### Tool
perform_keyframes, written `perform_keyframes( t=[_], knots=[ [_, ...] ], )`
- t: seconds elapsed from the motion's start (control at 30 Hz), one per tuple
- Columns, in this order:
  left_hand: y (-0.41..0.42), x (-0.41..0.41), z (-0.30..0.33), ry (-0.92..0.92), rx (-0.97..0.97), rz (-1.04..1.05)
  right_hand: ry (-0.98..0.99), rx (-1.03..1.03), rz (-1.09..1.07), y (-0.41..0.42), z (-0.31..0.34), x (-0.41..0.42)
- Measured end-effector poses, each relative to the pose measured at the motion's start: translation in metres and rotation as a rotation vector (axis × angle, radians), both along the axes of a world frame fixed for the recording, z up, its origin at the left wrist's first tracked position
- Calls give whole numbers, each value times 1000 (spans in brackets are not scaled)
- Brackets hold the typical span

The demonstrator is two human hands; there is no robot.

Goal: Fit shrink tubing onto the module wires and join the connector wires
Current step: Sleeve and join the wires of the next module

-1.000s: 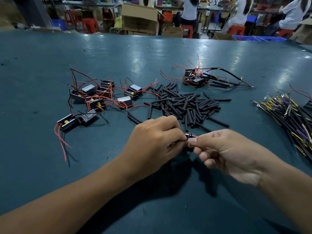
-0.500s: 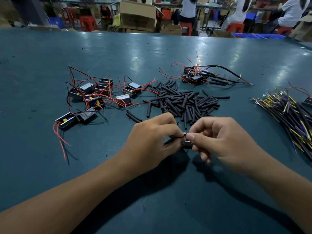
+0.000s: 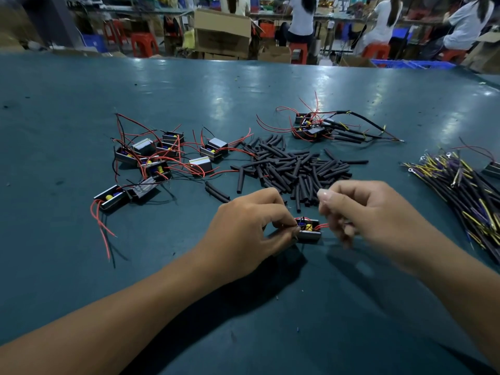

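Teal bench (image 3: pixel 81 266) fills the frame. My left hand (image 3: pixel 243 228) sits at centre, fingers (image 3: pixel 281 226) curled and pinching the module (image 3: pixel 308 230) by its left end. That module sits just right of the hand, red wires (image 3: pixel 322 226) poking out toward my right hand (image 3: pixel 368 215). Right hand is blurred, fingers bent near those wires; I cannot tell if they pinch anything. Black shrink tubing pile (image 3: pixel 295 166) lies just above both hands. Loose modules (image 3: pixel 162 158) with red leads spread centre left. Finished modules (image 3: pixel 313 128) upper centre right. Connector wires (image 3: pixel 465 190) bundled at right edge.
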State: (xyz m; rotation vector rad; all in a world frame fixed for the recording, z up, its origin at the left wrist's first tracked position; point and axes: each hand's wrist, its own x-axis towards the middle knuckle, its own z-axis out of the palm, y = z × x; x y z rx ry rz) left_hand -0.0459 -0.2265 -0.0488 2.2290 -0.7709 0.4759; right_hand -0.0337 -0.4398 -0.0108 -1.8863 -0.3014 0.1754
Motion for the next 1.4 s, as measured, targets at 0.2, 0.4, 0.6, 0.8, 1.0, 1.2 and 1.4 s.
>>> perform_keyframes(
  t=[0.2,0.4,0.6,0.8,1.0,1.2,1.4],
  knots=[
    [-2,-4,4,-101,78,12,648,116,200,6,-3,-6],
    [-2,-4,4,-129,93,20,892,318,145,12,-5,-4],
    [-1,-2,2,-93,69,5,692,241,144,12,-7,-6],
    [0,2,-1,11,24,-51,-337,-297,273,-3,-11,1],
    [1,4,-5,59,-3,-76,-974,-687,324,-9,-12,8],
    [-1,-1,-2,-45,54,-18,149,-80,102,-1,-5,0],
    [-1,-2,1,-70,78,-3,581,90,65,3,-6,-1]
  ],
)
